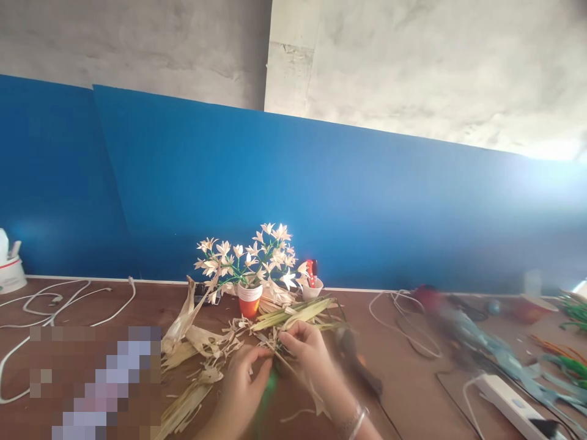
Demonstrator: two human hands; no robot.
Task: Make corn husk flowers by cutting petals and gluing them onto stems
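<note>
My left hand (247, 382) is closed, thumb and forefinger brought together at a thin pale corn husk strip (288, 366). Just to its right, my right hand (309, 351) pinches at the same strip, whose tail runs down under the wrist. The exact grip at the fingertips is small and partly hidden. Beyond the hands lie green-yellow corn husks (298, 313). Dry husk pieces (202, 342) spread to the left. A stack of red and white paper cups (250, 300) holds white husk flowers (275, 256) on green stems.
Right of my hands lies a blurred dark tool (360, 366) with a cord. A small white cup (312, 289) stands behind the husks. White cables (68, 305) lie left; a power strip (513, 406) and blue strips (486, 342) lie right. A blue partition (321, 195) backs the table.
</note>
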